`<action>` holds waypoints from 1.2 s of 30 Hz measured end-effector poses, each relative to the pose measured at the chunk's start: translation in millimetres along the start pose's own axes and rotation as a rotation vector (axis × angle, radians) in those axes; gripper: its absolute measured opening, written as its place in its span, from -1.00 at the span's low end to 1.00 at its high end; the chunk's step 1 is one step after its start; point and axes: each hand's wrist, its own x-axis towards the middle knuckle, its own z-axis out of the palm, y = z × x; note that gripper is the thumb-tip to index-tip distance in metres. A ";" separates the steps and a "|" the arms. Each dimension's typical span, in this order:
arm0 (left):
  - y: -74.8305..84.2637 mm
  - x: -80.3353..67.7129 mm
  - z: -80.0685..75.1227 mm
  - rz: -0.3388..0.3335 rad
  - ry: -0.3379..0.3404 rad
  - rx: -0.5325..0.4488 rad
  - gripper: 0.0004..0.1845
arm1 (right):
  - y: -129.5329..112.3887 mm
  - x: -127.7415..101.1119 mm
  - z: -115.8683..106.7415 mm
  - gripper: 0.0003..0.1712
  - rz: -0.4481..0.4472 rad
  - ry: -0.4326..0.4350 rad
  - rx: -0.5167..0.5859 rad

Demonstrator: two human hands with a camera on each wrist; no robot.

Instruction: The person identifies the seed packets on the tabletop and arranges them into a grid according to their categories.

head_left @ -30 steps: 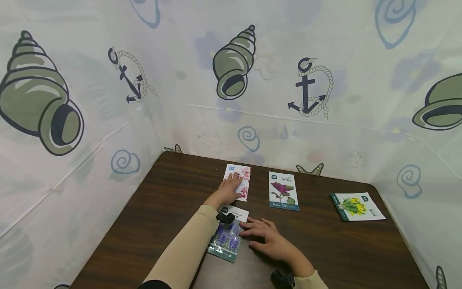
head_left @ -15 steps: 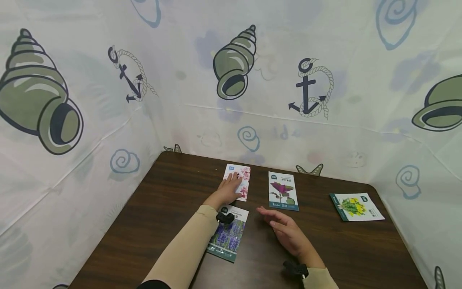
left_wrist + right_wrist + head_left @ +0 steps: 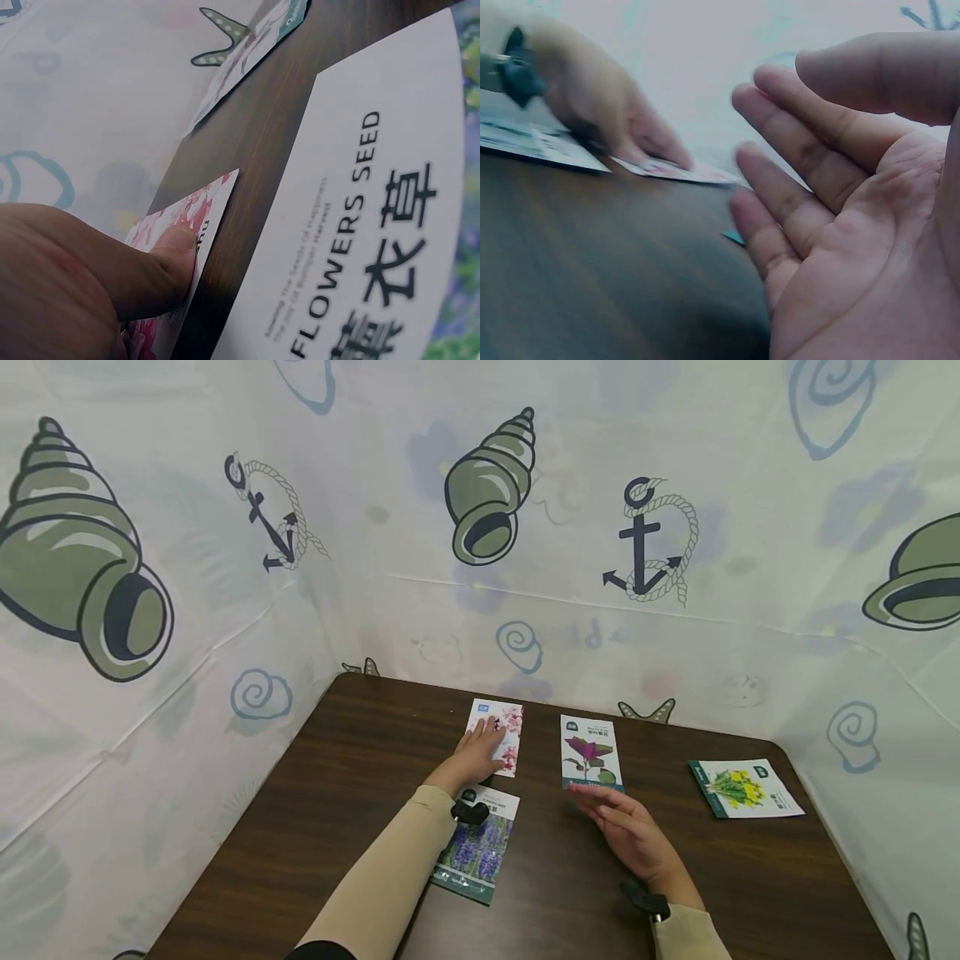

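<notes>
The pink-flower seed packet (image 3: 501, 739) lies flat on the brown table (image 3: 337, 793) toward the far edge, and the left hand (image 3: 477, 754) rests on it with fingers laid straight, the thumb (image 3: 161, 262) pressing its near edge. The right hand (image 3: 628, 835) hovers palm up, fingers loosely spread and holding nothing, its fingertips just short of the purple-leaf packet (image 3: 590, 753). Near the left wrist lies the lavender packet (image 3: 480, 847), marked "FLOWERS SEED"; the forearm hides its left edge. A yellow-flower packet (image 3: 746, 787) sits well apart to the right. All packets are sealed, so their contents cannot be seen. The right wrist view is blurred.
</notes>
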 end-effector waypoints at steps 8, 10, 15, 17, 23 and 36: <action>-7.0 5.1 3.7 0.004 0.024 -0.025 -0.15 | -27.2 -25.7 -36.4 -0.47 -0.031 0.230 -0.019; -7.2 5.1 3.2 0.007 0.030 -0.023 -0.15 | -33.8 -34.6 -43.7 -0.48 -0.053 0.314 -0.065; -8.8 6.3 4.5 0.016 0.028 -0.009 -0.14 | -46.3 -58.0 -56.2 -0.50 -0.165 0.532 -0.134; -8.7 6.3 4.9 0.018 0.026 -0.003 -0.14 | -50.2 -66.1 -60.6 -0.51 -0.232 0.645 -0.143; -8.4 8.0 6.1 0.013 0.029 0.018 -0.15 | -63.0 -84.3 -73.5 -0.47 -0.326 1.071 -0.182; -12.0 12.8 10.9 -0.001 0.025 0.017 -0.13 | -75.8 -101.8 -86.6 -0.39 0.144 1.289 -0.472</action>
